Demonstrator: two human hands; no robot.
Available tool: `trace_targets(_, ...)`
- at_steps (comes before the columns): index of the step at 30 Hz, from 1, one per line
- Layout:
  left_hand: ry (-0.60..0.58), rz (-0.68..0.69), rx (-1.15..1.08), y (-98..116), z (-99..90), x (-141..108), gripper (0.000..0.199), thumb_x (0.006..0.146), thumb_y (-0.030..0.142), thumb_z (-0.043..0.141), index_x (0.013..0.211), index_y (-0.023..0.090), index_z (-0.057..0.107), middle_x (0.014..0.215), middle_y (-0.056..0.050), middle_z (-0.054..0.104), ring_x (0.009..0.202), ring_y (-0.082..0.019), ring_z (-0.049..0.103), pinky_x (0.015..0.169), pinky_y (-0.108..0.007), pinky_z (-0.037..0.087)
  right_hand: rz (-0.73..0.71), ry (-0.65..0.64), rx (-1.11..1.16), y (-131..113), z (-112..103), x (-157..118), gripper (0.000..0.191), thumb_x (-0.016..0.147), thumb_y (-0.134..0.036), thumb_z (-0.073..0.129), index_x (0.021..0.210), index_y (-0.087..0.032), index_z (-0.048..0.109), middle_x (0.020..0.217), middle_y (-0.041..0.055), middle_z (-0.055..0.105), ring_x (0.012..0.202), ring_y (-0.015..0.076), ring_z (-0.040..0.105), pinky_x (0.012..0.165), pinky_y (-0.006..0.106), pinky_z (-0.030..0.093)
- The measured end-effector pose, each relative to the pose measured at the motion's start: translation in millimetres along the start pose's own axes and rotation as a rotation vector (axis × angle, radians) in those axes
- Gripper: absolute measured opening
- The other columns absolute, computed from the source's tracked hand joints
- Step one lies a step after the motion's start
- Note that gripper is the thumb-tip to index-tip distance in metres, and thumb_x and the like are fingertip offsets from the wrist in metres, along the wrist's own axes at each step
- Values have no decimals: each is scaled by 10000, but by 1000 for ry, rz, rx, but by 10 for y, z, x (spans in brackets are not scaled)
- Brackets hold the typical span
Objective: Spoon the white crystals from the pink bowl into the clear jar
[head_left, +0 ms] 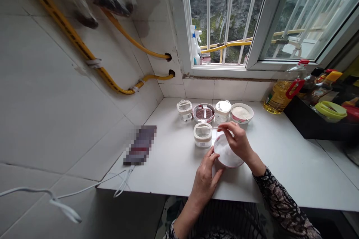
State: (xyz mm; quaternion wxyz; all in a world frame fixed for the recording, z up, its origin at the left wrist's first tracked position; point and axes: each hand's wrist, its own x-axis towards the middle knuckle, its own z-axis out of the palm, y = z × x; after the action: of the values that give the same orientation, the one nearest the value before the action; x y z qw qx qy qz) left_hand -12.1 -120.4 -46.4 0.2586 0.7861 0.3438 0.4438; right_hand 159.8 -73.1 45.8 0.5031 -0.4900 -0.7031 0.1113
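My right hand (pixel 237 140) pinches the handle of a small white spoon (pixel 213 128). The spoon's bowl end is over the mouth of a small white seasoning jar (pixel 202 143). Below that hand stands a bowl (pixel 234 165) filled with white granules (pixel 224 152), its right part hidden by the hand. My left hand (pixel 206 174) grips the near left side of this bowl, fingers curved along its rim. Behind the jar is a bowl of dark red-brown grains (pixel 212 119) with a clear lidded piece and white spoon over it.
Two more white jars (pixel 184 111) (pixel 223 110) and a bowl of pale grains (pixel 242 121) line the back of the white counter (pixel 168 168). An oil bottle (pixel 276 95) and a black condiment box (pixel 298 119) stand right. A blurred-out phone-like object (pixel 140 147) and cable (pixel 123 185) lie left.
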Motion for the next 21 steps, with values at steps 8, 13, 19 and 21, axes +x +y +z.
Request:
trace_targets(8, -9, -13, 6, 15, -13, 0, 419, 908, 123, 593, 1291, 260, 491, 1496, -145, 526, 1389, -289, 539, 1031, -443, 578, -105, 46, -134, 6, -176, -1, 182, 956, -182, 499, 949, -220, 677, 781, 43, 738, 803, 221, 657, 840, 384, 491)
trace_targets(13, -16, -20, -2, 15, -14, -4, 418, 916, 136, 597, 1295, 269, 483, 1495, -143, 521, 1389, -286, 540, 1027, -435, 581, 8, 91, -170, 115, -445, -13, 164, 856, -179, 505, 788, -227, 645, 769, 38, 703, 778, 225, 642, 766, 357, 502)
trace_targets(19, -11, -18, 4, 7, -11, -11, 423, 915, 130, 598, 1296, 275, 485, 1490, -137, 527, 1380, -287, 548, 1011, -424, 591, -68, -18, -289, 132, -433, -11, 196, 821, -155, 477, 695, -235, 604, 641, 11, 646, 663, 199, 589, 818, 367, 468)
trace_targets(21, -12, -17, 8, 10, -12, -10, 423, 917, 132, 599, 1299, 273, 484, 1490, -138, 528, 1379, -285, 550, 1009, -422, 592, -51, -53, -289, 128, -365, -14, 198, 816, -164, 468, 684, -229, 601, 639, 12, 651, 638, 189, 582, 800, 361, 459)
